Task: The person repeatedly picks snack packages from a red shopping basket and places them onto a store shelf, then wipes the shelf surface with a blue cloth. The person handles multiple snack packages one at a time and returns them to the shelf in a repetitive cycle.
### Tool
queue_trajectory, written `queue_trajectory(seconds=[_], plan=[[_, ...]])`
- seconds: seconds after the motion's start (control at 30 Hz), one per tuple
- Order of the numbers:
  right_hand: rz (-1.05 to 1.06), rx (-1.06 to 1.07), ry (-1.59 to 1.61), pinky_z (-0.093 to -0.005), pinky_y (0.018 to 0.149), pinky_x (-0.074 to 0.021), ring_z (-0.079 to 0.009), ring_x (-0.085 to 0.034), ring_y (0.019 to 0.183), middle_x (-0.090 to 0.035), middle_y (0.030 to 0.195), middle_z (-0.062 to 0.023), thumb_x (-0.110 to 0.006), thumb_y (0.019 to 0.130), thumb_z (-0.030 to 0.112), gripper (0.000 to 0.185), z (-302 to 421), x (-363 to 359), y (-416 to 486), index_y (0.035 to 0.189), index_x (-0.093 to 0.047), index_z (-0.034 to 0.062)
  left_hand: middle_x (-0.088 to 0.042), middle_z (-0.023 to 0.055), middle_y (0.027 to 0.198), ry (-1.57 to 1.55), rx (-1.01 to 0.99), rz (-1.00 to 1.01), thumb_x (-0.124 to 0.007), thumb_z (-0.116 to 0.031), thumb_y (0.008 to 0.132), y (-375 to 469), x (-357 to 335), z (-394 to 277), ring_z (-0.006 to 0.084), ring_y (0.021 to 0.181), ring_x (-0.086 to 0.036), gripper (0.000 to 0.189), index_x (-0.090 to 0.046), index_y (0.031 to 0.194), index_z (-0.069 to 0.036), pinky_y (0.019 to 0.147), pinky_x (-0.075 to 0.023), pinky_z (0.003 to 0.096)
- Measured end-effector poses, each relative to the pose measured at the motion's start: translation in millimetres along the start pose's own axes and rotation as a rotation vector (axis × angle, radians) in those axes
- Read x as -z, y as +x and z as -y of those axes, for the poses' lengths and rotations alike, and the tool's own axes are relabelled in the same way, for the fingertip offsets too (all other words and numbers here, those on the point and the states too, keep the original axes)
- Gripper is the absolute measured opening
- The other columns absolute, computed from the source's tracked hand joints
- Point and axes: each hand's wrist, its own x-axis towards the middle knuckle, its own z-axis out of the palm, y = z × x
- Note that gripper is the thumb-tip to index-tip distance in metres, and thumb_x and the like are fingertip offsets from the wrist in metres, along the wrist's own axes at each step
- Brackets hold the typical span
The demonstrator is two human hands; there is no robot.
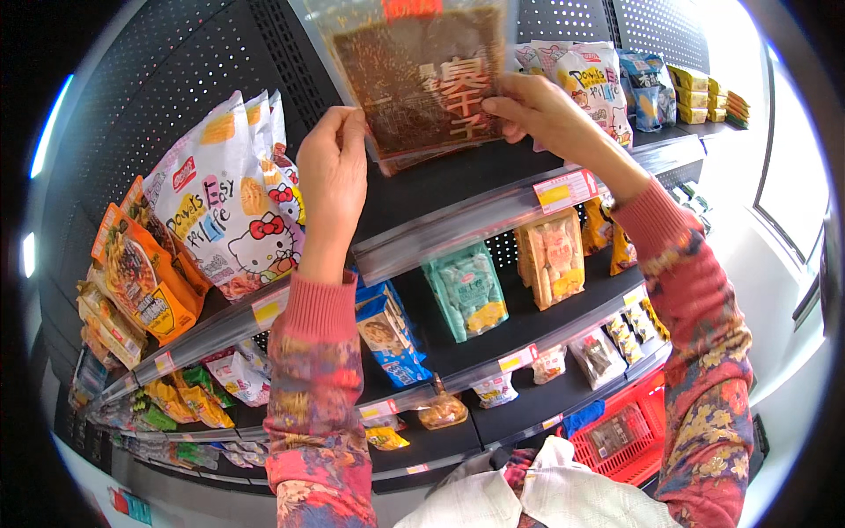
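Note:
A clear plastic pouch of dark brown food [403, 79] hangs between my two hands in front of the upper shelf. It bears large printed characters, and its top runs out of view. A second pouch edge shows behind its lower rim. My left hand [335, 142] pinches the lower left edge. On the right side, my right hand [541, 112] grips the pouch with the thumb on its front. Large white snack bags [218, 204] with a cartoon cat stand to the left of my left hand. Similar bags [587, 79] stand behind my right hand.
Below are a green bag [467, 290], a tan bag [551, 257] and blue packs [391, 330] on the middle shelf. Price-tagged rails [462, 228] edge the shelves. At lower right, a red plastic basket [634, 455] holds a flat dark packet [618, 432] and a blue item.

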Motion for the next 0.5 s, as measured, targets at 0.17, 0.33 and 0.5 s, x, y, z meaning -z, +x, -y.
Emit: queue_trajectory(seconds=[0.17,0.33,0.5], plan=[[0.096,-0.090,0.050,-0.0304,0.060,-0.0585,-0.0165,-0.070,0.073,-0.068,0.086,-0.0089,-0.062,0.104,0.024,0.030,-49,-31,55,0.115,-0.063,-0.0037,-0.071,0.0250,0.100,0.225,0.262,0.188,-0.053,-0.029,0.100,25,-26,56,0.0448,0.101,-0.068,0.033,-0.072,0.102,-0.002,0.088,-0.0533,0.0499],[0.175,-0.199,0.008,-0.0303,0.060,-0.0591,-0.0169,-0.071,0.073,-0.068,0.085,-0.0082,-0.065,0.102,0.019,0.024,-89,-49,82,0.107,-0.062,-0.0046,-0.075,0.0156,0.081,0.424,0.199,0.292,-0.051,-0.021,0.102,32,-46,97,0.0238,0.069,-0.075,0.034,-0.070,0.096,0.007,0.068,-0.0574,0.0373],[0.266,-0.269,-0.135,-0.0333,0.060,-0.0592,-0.0199,-0.073,0.074,-0.071,0.089,-0.0140,-0.068,0.098,0.018,0.023,-96,-56,90,0.100,-0.061,-0.0041,-0.074,0.0155,0.074,0.509,0.342,0.378,-0.053,-0.020,0.100,34,-56,113,0.0247,0.066,-0.075,0.037,-0.070,0.083,0.008,0.063,-0.0591,0.0372]])
